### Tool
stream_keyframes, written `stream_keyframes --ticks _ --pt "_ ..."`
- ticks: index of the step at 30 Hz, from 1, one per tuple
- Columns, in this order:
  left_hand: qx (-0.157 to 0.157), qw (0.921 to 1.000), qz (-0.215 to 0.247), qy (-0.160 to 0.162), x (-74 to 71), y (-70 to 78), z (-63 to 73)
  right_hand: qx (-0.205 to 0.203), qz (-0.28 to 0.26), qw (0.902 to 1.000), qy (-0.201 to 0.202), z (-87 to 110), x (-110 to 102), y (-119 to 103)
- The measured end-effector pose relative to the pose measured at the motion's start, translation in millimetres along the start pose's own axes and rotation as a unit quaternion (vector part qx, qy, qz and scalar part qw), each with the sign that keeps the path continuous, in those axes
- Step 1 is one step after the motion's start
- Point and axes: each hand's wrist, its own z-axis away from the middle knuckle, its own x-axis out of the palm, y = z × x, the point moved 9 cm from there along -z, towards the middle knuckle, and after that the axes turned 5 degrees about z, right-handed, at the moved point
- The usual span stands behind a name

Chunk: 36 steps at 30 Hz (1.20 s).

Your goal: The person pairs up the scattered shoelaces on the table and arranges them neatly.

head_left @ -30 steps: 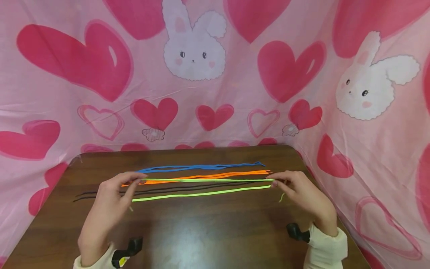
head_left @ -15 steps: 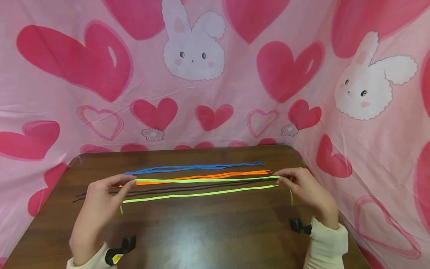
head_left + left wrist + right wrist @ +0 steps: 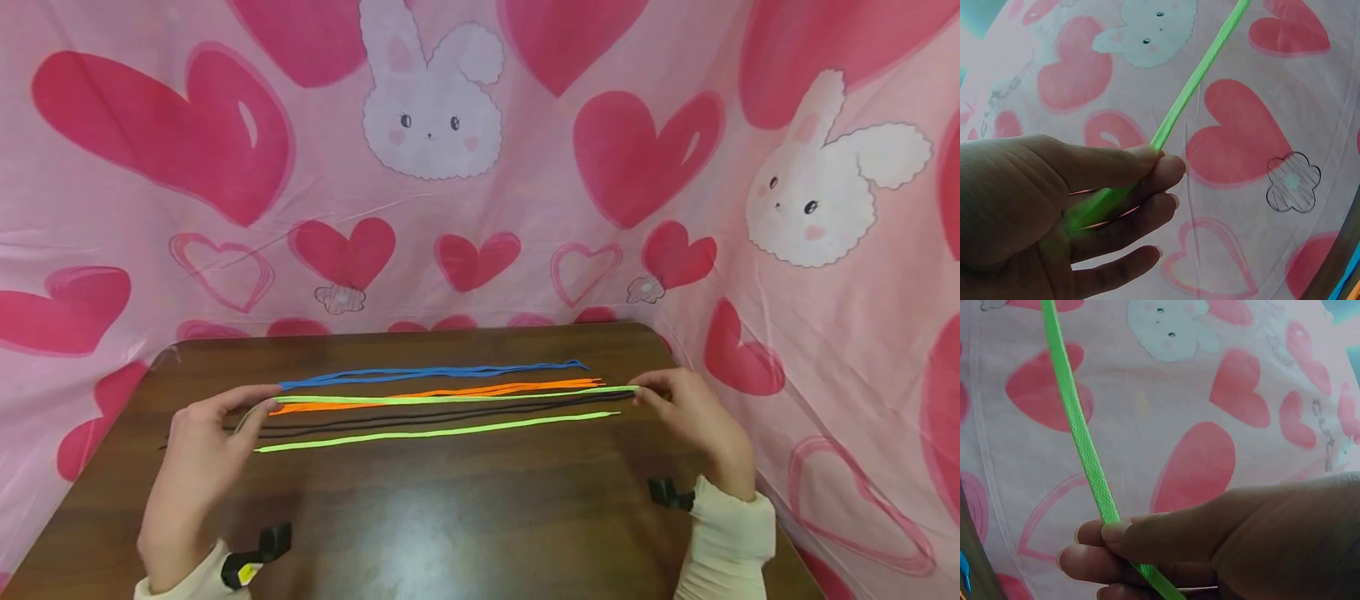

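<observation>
A flat neon green shoelace [image 3: 450, 399] is stretched above the table between two hands. My left hand [image 3: 202, 454] pinches it between thumb and fingers on the left; in the left wrist view its tail runs back across the palm. On the right, my right hand [image 3: 693, 412] pinches the other part, thumb over fingers, as the right wrist view shows. A second green shoelace [image 3: 435, 433] lies straight on the table, nearest the person. Behind it lie dark shoelaces [image 3: 450, 416], then orange shoelaces [image 3: 517, 387], partly crossed by the held lace in the head view.
Blue shoelaces [image 3: 450, 371] lie farthest back on the brown wooden table [image 3: 450, 517]. A pink cloth [image 3: 540, 200] with hearts and rabbits hangs behind the table and along its right side. Black wrist mounts [image 3: 273, 542] show by both cream sleeves.
Both hands have moved apart, the left one leftward and the right one rightward and slightly back, sliding along the held shoelace. The hanging tails seen earlier below the hands no longer show there.
</observation>
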Motion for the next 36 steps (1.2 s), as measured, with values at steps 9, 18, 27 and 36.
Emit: stream_keyframes --ticks 9,18,27,36 --pt "-0.033 0.9987 -0.034 -0.020 2.8 -27.5 0.1 0.008 -0.006 0.9999 -0.008 -6.8 7.8 22.0" --pt "-0.050 0.9949 -0.068 -0.056 7.6 -49.6 1.7 0.037 -0.014 0.9991 -0.019 -10.3 16.3 39.8" --pt "-0.109 0.9892 -0.085 -0.050 1.5 -59.5 3.3 0.073 -0.009 0.9973 0.006 -11.6 11.8 55.5" --pt "-0.088 0.9887 -0.087 -0.084 7.0 -67.1 1.9 0.066 -0.010 0.9970 -0.040 -18.9 31.5 62.3"
